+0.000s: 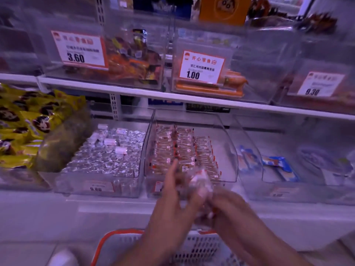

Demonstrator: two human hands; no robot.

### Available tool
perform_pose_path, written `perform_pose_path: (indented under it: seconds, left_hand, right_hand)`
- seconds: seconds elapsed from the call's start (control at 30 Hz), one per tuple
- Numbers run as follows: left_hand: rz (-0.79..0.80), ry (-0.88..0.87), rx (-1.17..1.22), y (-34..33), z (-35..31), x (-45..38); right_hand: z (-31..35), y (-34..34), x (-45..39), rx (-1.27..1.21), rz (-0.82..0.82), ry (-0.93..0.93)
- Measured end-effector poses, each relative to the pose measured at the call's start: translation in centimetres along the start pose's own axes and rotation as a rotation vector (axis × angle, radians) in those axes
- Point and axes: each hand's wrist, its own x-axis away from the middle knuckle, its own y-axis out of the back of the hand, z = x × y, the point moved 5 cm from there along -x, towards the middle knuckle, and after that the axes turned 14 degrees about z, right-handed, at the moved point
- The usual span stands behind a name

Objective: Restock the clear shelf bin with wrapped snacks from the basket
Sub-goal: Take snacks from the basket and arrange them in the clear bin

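Nearest the viewer, below both hands, stands the basket (192, 246), white mesh with an orange rim; what it holds is hidden by the forearms. Above it, the left hand (172, 204) and right hand (228, 204) meet around a small bundle of wrapped snacks (199, 183), clear film with red and white print over a brown filling. Motion blur hides the exact finger placement, but both hands appear curled round the bundle, the left with one finger extended forward.

Just beyond the fingertips lies the clear shelf bin (228, 150), its front edge touching distance from the bundle. It already holds neat rows of the same snacks, fuller to the left of the hands, with bare floor showing to the right.

Handling, as judged: the packets look light and the film slippery, the contents likely crushable, so a loose cupped hold round the middle of each packet suits better than pinching the sealed ends.

Left of the hands sits a bin of silver-wrapped sweets (107, 154); right of them, blue packets (278, 164). Farthest, above the hands, the upper shelf (134, 93) carries bins with price cards (201, 66).
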Motion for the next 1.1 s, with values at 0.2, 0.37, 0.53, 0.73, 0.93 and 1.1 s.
perform_pose_path:
  seconds: [0.2, 0.37, 0.53, 0.73, 0.93, 1.1]
  left_hand:
    - [-0.301, -0.077, -0.661, 8.9, -2.7, -3.9]
    - [-0.138, 0.07, -0.945, 9.3, -0.6, -5.1]
    - [-0.086, 0.065, -0.934, 9.2, 0.4, -5.0]
    - [-0.102, 0.011, -1.115, 8.7, 0.4, -4.2]
    - [0.214, -0.212, -1.249, 3.3, 0.8, -5.3]
    - [0.381, -0.012, -1.381, 1.4, 3.3, -6.8]
  right_hand:
    - [7.2, 4.2, -7.7, 1.267, 0.013, 0.05]
    - [3.4, 4.4, -11.8, 1.342, 0.334, -0.159]
    - [3.3, 6.1, -11.2, 0.956, 0.142, -0.383]
    - [4.3, 5.2, -10.1, 1.245, 0.073, -0.24]
    - [3.4, 5.3, -10.2, 1.083, 0.141, -0.286]
    - [2.7, 5.5, -9.3, 0.679, 0.03, -0.201]
